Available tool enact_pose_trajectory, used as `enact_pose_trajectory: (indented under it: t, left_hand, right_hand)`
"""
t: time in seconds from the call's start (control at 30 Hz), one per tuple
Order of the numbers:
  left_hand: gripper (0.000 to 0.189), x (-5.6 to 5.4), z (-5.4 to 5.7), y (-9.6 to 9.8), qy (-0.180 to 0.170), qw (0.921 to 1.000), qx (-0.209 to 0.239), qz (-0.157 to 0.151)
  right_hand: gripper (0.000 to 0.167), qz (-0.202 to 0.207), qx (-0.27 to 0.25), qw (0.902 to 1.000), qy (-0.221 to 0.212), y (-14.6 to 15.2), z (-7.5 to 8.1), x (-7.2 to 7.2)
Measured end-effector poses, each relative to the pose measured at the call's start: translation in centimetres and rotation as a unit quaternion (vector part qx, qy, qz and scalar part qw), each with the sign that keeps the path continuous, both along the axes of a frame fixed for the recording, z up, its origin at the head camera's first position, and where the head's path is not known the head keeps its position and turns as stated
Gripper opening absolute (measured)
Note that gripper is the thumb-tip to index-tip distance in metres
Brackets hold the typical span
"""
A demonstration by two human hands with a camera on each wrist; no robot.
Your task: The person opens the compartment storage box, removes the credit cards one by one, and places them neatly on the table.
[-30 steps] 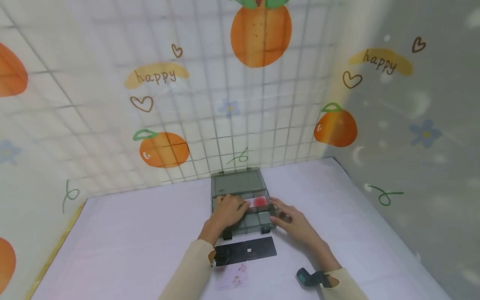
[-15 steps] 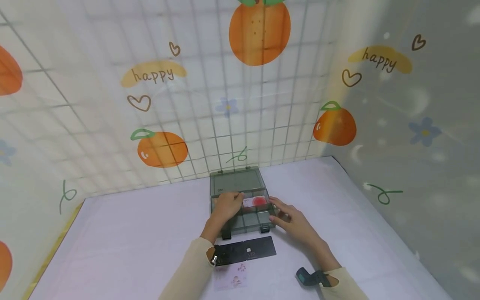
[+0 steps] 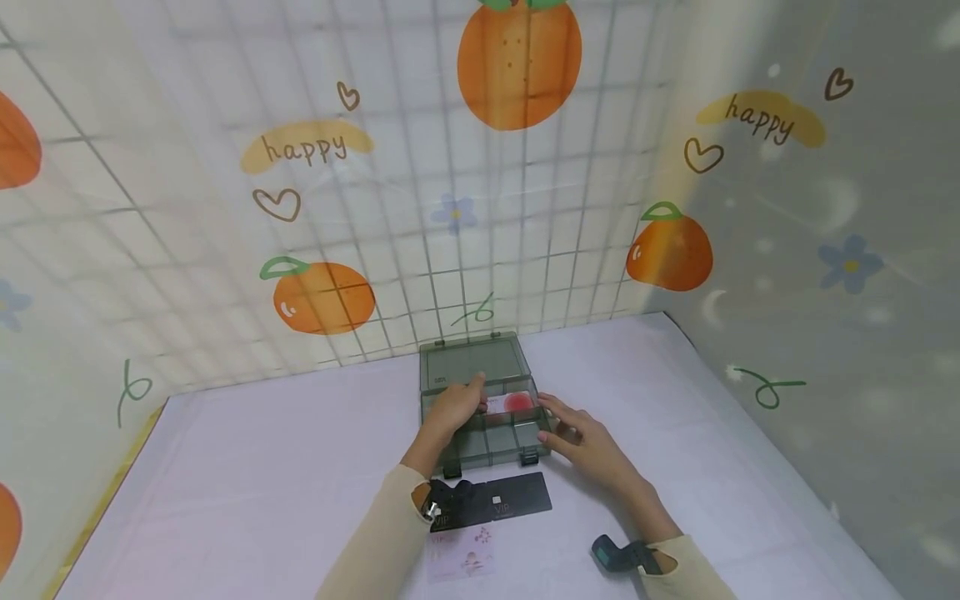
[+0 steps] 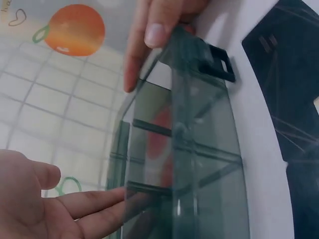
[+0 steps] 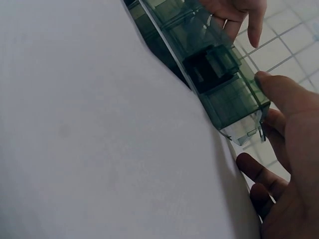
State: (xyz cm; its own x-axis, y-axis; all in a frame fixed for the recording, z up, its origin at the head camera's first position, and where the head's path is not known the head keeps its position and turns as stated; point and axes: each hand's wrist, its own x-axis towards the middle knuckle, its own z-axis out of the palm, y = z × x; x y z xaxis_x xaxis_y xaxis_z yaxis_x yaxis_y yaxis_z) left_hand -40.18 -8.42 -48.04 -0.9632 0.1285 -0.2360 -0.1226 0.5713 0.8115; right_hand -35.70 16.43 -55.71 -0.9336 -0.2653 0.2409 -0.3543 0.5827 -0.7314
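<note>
A translucent green storage box point(image 3: 502, 450) with dividers lies on the table, its lid point(image 3: 476, 364) folded back toward the wall. A white card with a red circle point(image 3: 517, 403) sits in its rear compartment. My left hand point(image 3: 450, 410) is over the left part of the box; the left wrist view shows its fingers point(image 4: 94, 205) reaching straight into a compartment, thumb raised apart from them. Their tips are partly hidden behind the green wall. My right hand point(image 3: 592, 450) holds the box's right side, thumb point(image 5: 279, 89) at the top edge near the front latch point(image 5: 212, 67).
Two black VIP cards point(image 3: 522, 495) lie side by side before the box, the left one partly covered by the left wrist camera. Nearer me lies a pale pink card point(image 3: 462, 554). A cloth wall printed with oranges point(image 3: 325, 298) stands right behind the box.
My left hand has drawn back slightly left from the red-circle card, uncovering more of it, and its thumb has lifted. My right hand stays at the box's side.
</note>
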Motion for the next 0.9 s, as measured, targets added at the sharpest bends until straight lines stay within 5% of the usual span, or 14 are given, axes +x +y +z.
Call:
enact_pose_trajectory:
  t: [0.17, 0.37, 0.9]
  left_hand:
    - [0.067, 0.1, 1.0, 0.6, -0.056, 0.9971, 0.051, 0.003]
    - [0.058, -0.2, 1.8, 0.6, -0.121, 0.984, 0.131, -0.009]
    - [0.053, -1.0, 1.4, 0.2, -0.138, 0.9723, 0.184, 0.04]
  right_hand:
    - [0.065, 0.002, -0.002, 1.0, 0.001, 0.1, 0.0, 0.0]
    - [0.065, -0.001, -0.005, 1.0, -0.005, 0.1, -0.3, -0.2]
    - [0.065, -0.002, 0.001, 1.0, 0.003, 0.1, -0.2, -0.2]
